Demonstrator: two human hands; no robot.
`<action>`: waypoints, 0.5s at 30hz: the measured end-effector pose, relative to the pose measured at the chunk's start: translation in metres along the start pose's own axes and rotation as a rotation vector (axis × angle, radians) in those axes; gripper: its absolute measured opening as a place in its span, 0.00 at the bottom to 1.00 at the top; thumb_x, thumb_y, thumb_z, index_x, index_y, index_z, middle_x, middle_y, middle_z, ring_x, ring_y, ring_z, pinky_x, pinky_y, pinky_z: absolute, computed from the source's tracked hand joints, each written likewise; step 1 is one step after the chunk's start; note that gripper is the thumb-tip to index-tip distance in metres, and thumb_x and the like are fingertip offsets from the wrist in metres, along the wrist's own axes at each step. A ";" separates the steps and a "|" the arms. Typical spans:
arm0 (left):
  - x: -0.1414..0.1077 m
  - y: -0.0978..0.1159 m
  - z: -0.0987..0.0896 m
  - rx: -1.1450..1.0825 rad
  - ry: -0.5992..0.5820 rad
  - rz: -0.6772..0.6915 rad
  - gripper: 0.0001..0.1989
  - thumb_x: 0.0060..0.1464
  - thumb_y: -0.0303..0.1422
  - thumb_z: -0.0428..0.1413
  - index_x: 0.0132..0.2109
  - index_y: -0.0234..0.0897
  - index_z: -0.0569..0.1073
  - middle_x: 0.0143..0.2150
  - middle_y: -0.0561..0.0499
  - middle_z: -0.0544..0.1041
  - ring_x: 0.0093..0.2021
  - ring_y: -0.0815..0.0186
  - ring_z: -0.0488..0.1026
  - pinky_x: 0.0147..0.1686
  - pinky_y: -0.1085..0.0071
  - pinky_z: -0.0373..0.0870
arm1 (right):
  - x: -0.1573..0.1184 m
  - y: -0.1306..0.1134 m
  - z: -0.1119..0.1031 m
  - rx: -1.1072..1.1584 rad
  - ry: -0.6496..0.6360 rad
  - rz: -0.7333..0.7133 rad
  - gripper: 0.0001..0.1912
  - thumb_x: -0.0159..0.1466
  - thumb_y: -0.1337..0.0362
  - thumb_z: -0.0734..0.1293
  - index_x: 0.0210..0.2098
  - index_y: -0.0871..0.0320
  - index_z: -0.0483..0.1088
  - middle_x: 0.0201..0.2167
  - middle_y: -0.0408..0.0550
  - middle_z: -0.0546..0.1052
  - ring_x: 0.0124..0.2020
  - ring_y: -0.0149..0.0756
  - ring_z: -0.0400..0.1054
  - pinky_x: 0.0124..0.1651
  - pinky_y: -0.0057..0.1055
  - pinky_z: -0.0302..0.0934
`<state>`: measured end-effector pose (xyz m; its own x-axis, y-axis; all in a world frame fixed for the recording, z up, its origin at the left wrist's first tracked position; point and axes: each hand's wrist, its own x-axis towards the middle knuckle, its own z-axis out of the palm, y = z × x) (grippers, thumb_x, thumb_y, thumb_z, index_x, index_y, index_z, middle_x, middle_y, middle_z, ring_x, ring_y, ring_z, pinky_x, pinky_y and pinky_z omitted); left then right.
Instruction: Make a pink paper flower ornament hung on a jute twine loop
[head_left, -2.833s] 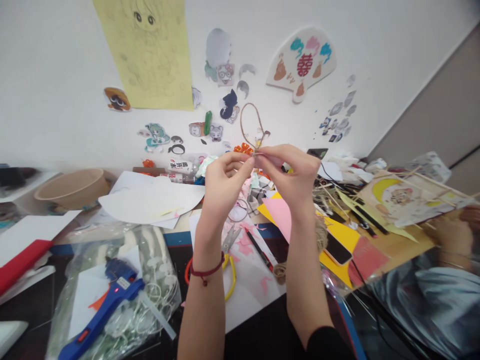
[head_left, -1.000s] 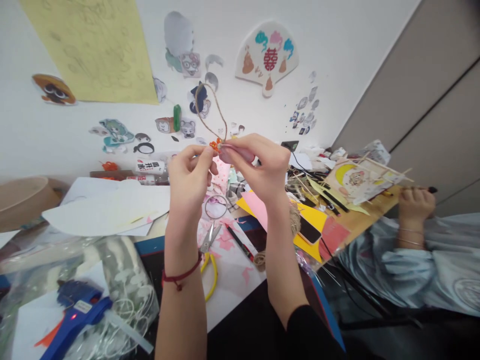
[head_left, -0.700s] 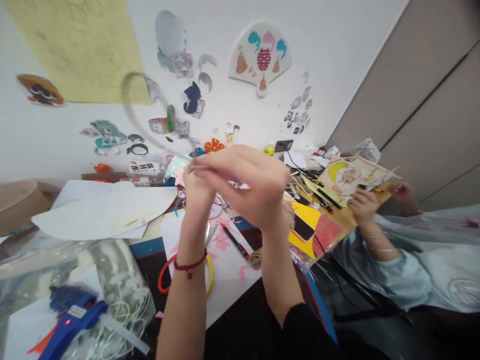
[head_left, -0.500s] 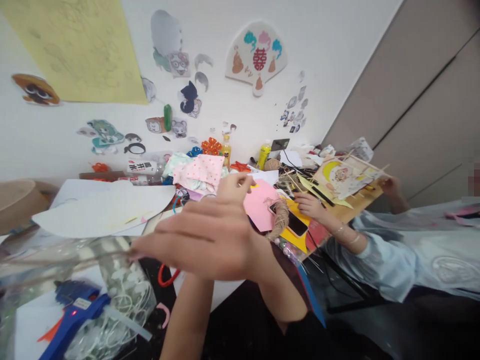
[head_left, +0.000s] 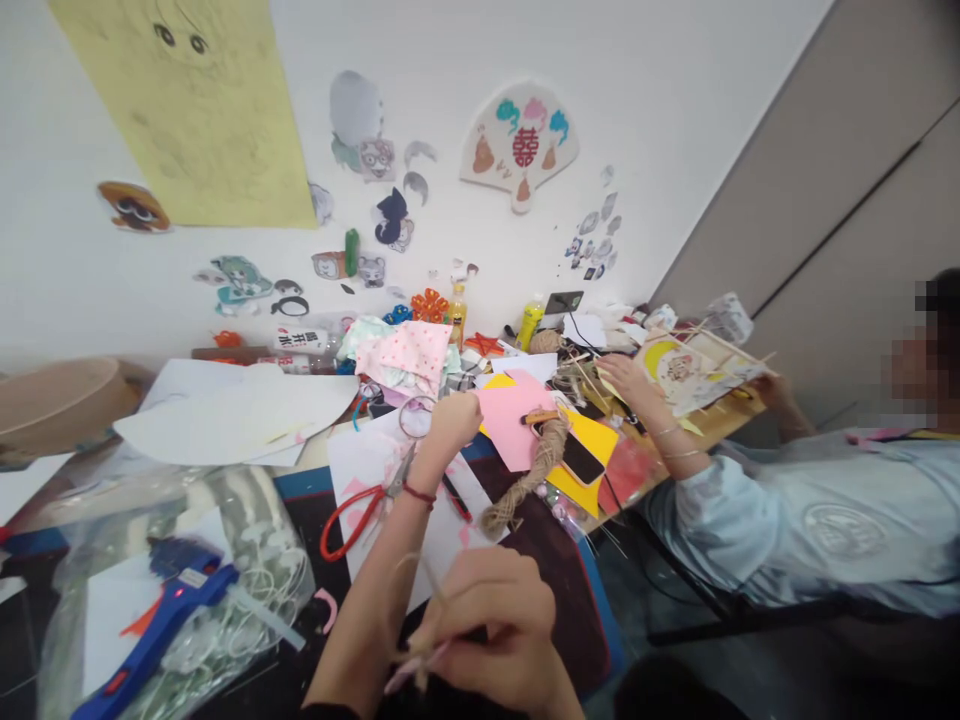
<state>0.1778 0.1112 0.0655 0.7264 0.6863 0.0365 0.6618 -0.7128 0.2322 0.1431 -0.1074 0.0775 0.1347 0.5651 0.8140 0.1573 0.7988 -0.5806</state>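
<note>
My left hand (head_left: 456,418), a red cord at its wrist, reaches forward with curled fingers to the left edge of the pink paper (head_left: 504,412); what its fingertips hold is hidden. Close to the camera my right hand (head_left: 491,625) is closed in a pinch on a thin strand of twine (head_left: 431,580), with a small pinkish piece at the fingertips. Red-handled scissors (head_left: 352,525) lie left of my left forearm on white paper (head_left: 349,455). A bundle of twine (head_left: 551,448) rests beside a phone (head_left: 581,455).
At the lower left a blue glue gun (head_left: 161,625) lies on a clear plastic bag (head_left: 259,500). Bottles (head_left: 529,322) and cloth (head_left: 405,355) stand along the wall. At the right a person (head_left: 825,520) has hands near a wooden frame (head_left: 701,362).
My right hand has moved down and towards the camera, uncovering the scissors and white paper. The view has shifted slightly. The other person's near hand has moved up towards the frame.
</note>
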 end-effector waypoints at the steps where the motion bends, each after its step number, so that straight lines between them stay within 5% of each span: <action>1: 0.005 0.006 0.004 0.015 -0.005 0.032 0.19 0.65 0.39 0.57 0.58 0.35 0.71 0.57 0.42 0.74 0.53 0.58 0.75 0.51 0.55 0.76 | -0.006 0.000 -0.004 0.040 0.056 0.051 0.04 0.58 0.64 0.75 0.34 0.53 0.79 0.21 0.44 0.81 0.18 0.31 0.72 0.21 0.25 0.63; 5: 0.031 0.037 0.021 0.063 0.012 0.201 0.20 0.64 0.39 0.57 0.59 0.35 0.71 0.57 0.42 0.74 0.53 0.58 0.75 0.51 0.54 0.76 | -0.022 -0.001 -0.020 0.030 0.158 0.217 0.04 0.55 0.61 0.77 0.28 0.53 0.80 0.18 0.45 0.79 0.15 0.33 0.70 0.19 0.26 0.61; 15: 0.067 0.090 0.061 0.004 0.096 0.411 0.20 0.64 0.39 0.58 0.59 0.33 0.71 0.57 0.41 0.74 0.53 0.57 0.75 0.52 0.54 0.76 | -0.028 -0.008 -0.048 -0.133 0.175 0.270 0.04 0.57 0.60 0.76 0.29 0.53 0.81 0.19 0.46 0.80 0.19 0.36 0.74 0.23 0.27 0.67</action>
<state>0.2974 0.0841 0.0296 0.9095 0.3553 0.2158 0.3217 -0.9303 0.1761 0.1855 -0.1395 0.0589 0.3530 0.6993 0.6216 0.2173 0.5849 -0.7815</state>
